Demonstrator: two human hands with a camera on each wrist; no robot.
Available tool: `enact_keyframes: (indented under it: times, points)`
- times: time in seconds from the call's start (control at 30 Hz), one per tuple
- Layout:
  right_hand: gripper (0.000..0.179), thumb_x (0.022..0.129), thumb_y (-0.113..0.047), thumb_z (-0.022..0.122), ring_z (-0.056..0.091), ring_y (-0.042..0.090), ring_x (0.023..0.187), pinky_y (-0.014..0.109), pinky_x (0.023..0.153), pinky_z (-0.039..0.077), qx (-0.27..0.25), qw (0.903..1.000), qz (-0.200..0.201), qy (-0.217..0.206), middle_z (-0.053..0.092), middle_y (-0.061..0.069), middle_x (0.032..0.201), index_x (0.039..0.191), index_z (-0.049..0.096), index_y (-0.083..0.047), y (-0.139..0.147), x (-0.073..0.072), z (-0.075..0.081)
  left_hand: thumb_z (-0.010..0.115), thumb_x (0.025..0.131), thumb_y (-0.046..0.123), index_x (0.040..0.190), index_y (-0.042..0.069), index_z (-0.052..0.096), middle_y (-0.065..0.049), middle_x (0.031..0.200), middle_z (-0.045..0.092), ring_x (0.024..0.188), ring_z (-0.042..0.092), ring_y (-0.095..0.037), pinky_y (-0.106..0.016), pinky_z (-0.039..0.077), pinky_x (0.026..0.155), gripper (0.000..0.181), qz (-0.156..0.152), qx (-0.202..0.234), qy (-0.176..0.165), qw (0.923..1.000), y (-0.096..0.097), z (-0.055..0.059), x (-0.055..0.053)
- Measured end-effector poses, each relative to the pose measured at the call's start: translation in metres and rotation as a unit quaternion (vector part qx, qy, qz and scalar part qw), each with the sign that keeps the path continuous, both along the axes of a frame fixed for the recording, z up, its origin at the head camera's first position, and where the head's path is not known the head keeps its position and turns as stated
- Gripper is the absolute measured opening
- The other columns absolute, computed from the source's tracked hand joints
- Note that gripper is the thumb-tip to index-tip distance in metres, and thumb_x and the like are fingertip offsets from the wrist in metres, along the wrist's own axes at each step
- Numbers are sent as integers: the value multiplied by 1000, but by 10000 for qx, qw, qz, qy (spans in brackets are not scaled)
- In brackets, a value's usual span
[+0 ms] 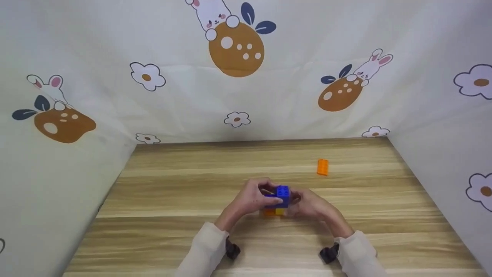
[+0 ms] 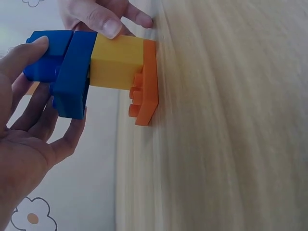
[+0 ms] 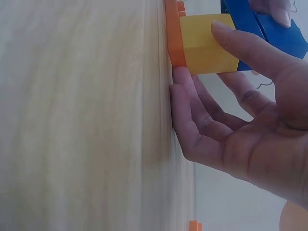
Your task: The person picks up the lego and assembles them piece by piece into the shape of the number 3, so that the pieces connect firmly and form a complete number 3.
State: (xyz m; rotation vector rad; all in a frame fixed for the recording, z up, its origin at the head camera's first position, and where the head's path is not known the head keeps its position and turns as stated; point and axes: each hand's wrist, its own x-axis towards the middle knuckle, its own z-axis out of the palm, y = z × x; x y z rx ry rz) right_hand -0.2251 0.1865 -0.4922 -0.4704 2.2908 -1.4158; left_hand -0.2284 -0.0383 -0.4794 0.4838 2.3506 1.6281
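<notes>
A stack of toy building blocks stands on the table between the hands. At its base lies a flat orange block (image 2: 151, 89) with a yellow block (image 2: 115, 61) above one end. A longer blue block (image 2: 76, 79) comes above the yellow one, topped by a smaller blue block (image 1: 283, 191). My left hand (image 1: 251, 196) grips the blue blocks, its thumb across the upper one. A narrow gap shows between the longer blue block and the yellow one in the left wrist view. With its thumb on the yellow block, my right hand (image 1: 310, 204) holds the stack's lower part.
Another flat orange block (image 1: 323, 167) lies farther back on the wooden table (image 1: 184, 165), right of the stack. Patterned cloth (image 1: 184, 111) rises behind the table and along both sides.
</notes>
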Motion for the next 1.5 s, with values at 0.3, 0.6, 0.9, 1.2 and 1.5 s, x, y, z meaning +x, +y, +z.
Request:
enact_keyframes:
  times: [0.3,0.6,0.9,1.2,1.5]
  points:
    - [50,77,-11,84,64,25,104,38,91,55,129,9999,-46,7,70,15,118,123,66,-6,0,-2,-1,87,78,27,108,19,75,-5,112,72,103,69,-21,-43,58,93,34,87,153,-208,9996,-1,-7,-4]
    - [48,78,-13,84,64,24,100,30,84,54,57,10000,-1,-34,70,15,116,122,67,-4,1,-1,0,87,78,26,113,17,75,-7,110,74,100,70,-20,-37,59,90,39,112,641,-81,9979,1,-17,-3]
    - [45,77,-13,85,63,25,102,37,89,54,75,10000,-26,12,70,14,116,118,67,-4,0,0,2,87,79,30,115,19,74,-5,112,74,102,70,-20,-38,59,92,40,66,746,-88,9972,0,-19,-3]
    - [46,76,-13,85,63,26,104,43,96,52,177,9998,-124,-53,70,14,117,118,68,-6,0,0,1,86,80,31,114,19,73,-4,113,72,103,68,-20,-38,58,92,39,-29,602,32,9982,-1,-17,-1]
    - [45,78,-12,84,63,24,102,36,92,52,94,9999,-61,-86,69,15,115,119,67,-3,1,0,1,83,83,30,112,20,69,-5,115,69,103,68,-20,-39,58,91,34,-149,350,-53,9993,-2,-10,1]
